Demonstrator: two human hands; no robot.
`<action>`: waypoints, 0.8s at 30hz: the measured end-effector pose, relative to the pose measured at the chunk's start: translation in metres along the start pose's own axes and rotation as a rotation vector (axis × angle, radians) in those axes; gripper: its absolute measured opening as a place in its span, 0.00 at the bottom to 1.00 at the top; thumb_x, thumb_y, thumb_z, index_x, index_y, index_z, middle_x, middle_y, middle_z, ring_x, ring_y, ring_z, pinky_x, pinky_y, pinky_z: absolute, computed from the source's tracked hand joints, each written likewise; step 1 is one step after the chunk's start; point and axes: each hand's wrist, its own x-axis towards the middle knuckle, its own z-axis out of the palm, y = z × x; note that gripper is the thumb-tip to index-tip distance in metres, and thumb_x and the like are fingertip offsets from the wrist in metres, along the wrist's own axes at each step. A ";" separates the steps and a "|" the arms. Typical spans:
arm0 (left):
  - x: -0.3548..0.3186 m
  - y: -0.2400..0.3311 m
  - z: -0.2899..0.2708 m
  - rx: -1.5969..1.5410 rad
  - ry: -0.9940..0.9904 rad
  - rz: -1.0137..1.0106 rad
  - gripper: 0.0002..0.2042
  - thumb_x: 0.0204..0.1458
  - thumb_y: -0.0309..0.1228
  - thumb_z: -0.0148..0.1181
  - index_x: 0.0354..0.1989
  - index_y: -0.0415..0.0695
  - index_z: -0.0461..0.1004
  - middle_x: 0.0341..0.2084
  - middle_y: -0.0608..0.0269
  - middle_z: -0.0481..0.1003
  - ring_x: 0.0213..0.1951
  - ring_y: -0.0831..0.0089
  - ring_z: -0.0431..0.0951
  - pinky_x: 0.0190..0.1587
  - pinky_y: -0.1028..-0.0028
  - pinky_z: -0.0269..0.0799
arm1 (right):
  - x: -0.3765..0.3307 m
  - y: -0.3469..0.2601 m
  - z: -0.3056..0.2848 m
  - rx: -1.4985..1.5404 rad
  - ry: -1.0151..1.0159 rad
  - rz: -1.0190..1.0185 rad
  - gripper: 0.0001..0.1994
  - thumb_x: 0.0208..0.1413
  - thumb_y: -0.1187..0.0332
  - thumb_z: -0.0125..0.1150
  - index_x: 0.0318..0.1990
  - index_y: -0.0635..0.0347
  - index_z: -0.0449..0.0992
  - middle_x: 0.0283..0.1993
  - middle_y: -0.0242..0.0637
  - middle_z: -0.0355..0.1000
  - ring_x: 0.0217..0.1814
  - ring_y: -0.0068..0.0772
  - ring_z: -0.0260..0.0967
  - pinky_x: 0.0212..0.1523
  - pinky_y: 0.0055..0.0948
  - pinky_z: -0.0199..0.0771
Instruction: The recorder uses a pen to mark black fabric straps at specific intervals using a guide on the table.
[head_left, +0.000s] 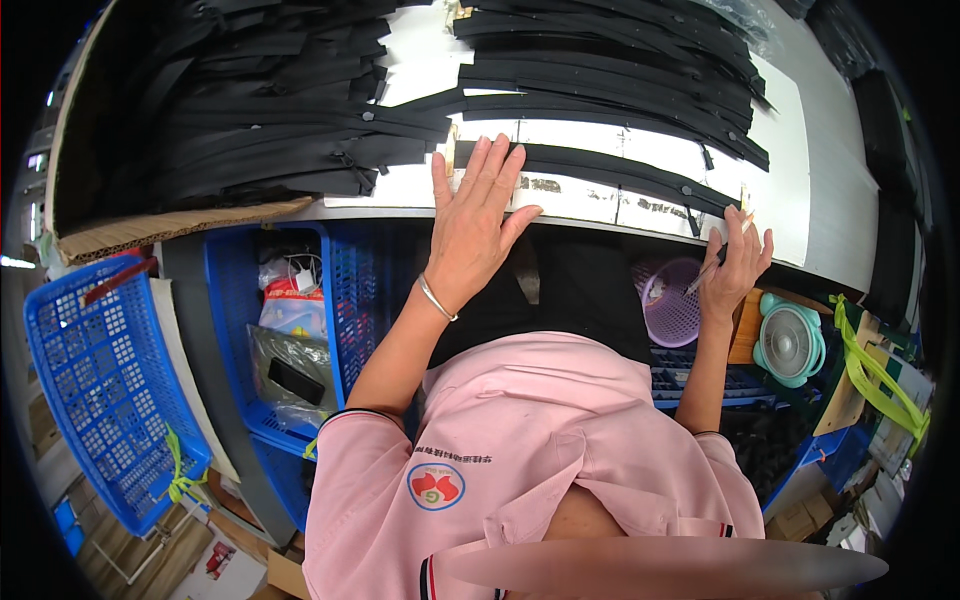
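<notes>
A single black zipper lies lengthwise across a white marked board on the table in front of me. Its slider and pull show near the right end. My left hand rests flat, fingers spread, with fingertips at the zipper's left end. At the right end is my right hand, its fingers curled round a thin pen-like tool and touching or close to the zipper end. More black zippers lie layered beyond it, and a larger heap of zippers fills the left side.
A cardboard edge borders the left heap. Below the table stand a blue crate holding bags and a phone, a purple basket and a teal fan. Another blue basket is at far left.
</notes>
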 end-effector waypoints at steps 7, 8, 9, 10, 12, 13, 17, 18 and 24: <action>0.004 -0.008 -0.007 0.150 -0.018 0.033 0.33 0.59 0.45 0.63 0.71 0.45 0.64 0.70 0.58 0.64 0.73 0.58 0.60 0.74 0.38 0.33 | 0.002 -0.003 -0.002 0.046 0.000 0.054 0.18 0.61 0.72 0.66 0.59 0.55 0.75 0.54 0.37 0.78 0.60 0.39 0.74 0.74 0.49 0.54; 0.005 -0.008 -0.007 0.133 -0.018 0.034 0.32 0.59 0.45 0.62 0.70 0.45 0.65 0.70 0.58 0.65 0.72 0.58 0.61 0.73 0.38 0.32 | 0.003 -0.002 -0.004 0.075 -0.007 0.075 0.18 0.62 0.73 0.65 0.58 0.55 0.76 0.54 0.37 0.78 0.59 0.39 0.74 0.74 0.49 0.54; 0.005 -0.009 -0.006 0.127 -0.019 0.039 0.32 0.59 0.45 0.62 0.70 0.45 0.65 0.70 0.58 0.65 0.72 0.58 0.61 0.73 0.38 0.32 | 0.005 -0.003 -0.006 0.068 -0.008 0.077 0.18 0.62 0.73 0.65 0.58 0.55 0.76 0.54 0.37 0.78 0.59 0.39 0.74 0.74 0.49 0.54; 0.004 -0.010 -0.003 0.075 -0.005 0.011 0.32 0.59 0.45 0.63 0.70 0.45 0.65 0.69 0.58 0.66 0.72 0.57 0.61 0.73 0.36 0.31 | 0.009 -0.005 -0.008 0.093 -0.020 0.108 0.16 0.63 0.74 0.64 0.58 0.55 0.76 0.54 0.38 0.79 0.59 0.39 0.74 0.74 0.48 0.55; 0.005 -0.010 -0.002 0.015 0.006 -0.007 0.31 0.59 0.45 0.63 0.69 0.45 0.66 0.69 0.58 0.66 0.72 0.57 0.61 0.73 0.35 0.30 | 0.021 -0.012 -0.013 0.107 -0.032 0.145 0.15 0.64 0.74 0.62 0.57 0.56 0.77 0.53 0.38 0.79 0.59 0.38 0.74 0.73 0.48 0.56; 0.005 -0.010 -0.003 0.011 0.014 -0.008 0.31 0.59 0.45 0.63 0.69 0.45 0.66 0.68 0.57 0.67 0.72 0.58 0.61 0.73 0.35 0.29 | 0.031 -0.021 -0.014 0.265 -0.020 0.181 0.14 0.65 0.74 0.60 0.57 0.56 0.76 0.52 0.37 0.79 0.59 0.37 0.74 0.73 0.47 0.58; 0.002 -0.008 -0.001 0.106 0.022 -0.014 0.32 0.58 0.45 0.64 0.69 0.46 0.67 0.69 0.57 0.66 0.73 0.59 0.59 0.72 0.35 0.27 | 0.072 -0.086 -0.012 0.716 -0.139 0.344 0.14 0.70 0.67 0.56 0.60 0.56 0.75 0.47 0.36 0.82 0.56 0.31 0.75 0.63 0.36 0.69; 0.002 -0.007 -0.001 0.102 0.025 -0.015 0.32 0.58 0.45 0.64 0.69 0.46 0.67 0.69 0.57 0.66 0.73 0.59 0.59 0.72 0.35 0.27 | 0.083 -0.105 -0.011 0.883 -0.223 0.493 0.14 0.68 0.65 0.58 0.58 0.58 0.78 0.47 0.38 0.82 0.52 0.30 0.76 0.57 0.31 0.73; -0.003 0.002 0.003 0.117 0.019 -0.109 0.32 0.58 0.45 0.63 0.70 0.47 0.66 0.71 0.60 0.63 0.72 0.59 0.59 0.71 0.38 0.30 | 0.117 -0.169 0.037 1.264 -0.231 0.355 0.08 0.63 0.72 0.63 0.44 0.68 0.83 0.43 0.39 0.82 0.35 0.24 0.74 0.35 0.25 0.71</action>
